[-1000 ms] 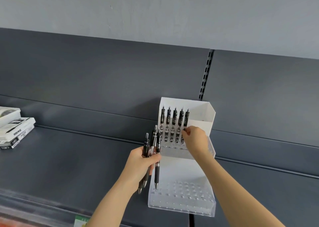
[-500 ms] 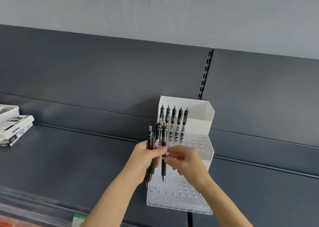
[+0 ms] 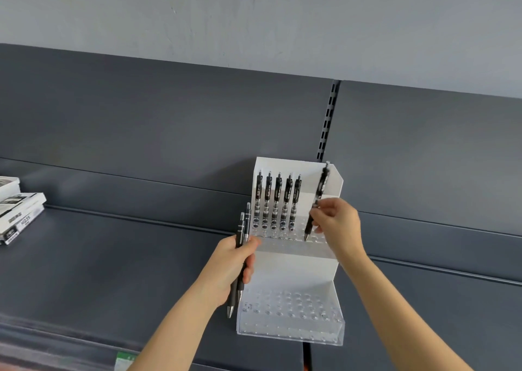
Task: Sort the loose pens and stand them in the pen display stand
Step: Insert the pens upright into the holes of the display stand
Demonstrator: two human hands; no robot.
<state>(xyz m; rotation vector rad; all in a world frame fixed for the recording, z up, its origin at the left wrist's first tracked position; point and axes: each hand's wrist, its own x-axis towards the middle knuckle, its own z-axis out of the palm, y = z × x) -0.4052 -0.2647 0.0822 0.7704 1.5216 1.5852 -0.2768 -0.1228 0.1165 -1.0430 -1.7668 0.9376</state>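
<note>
White two-tier pen display stand with clear hole-drilled steps, upright. Five black click pens stand in the upper step, left side. Sixth black pen is tilted, tip just above the upper holes, pinched by right hand. Two black pens, tips down, are gripped in left hand, just beside the stand's left edge.

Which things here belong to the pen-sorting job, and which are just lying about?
Job: pen display stand; five pens standing in its upper tier; pen pinched by the right hand; two pens held in the left hand.
Lying about: white boxes stacked far left on the shelf; green label at its front edge.
</note>
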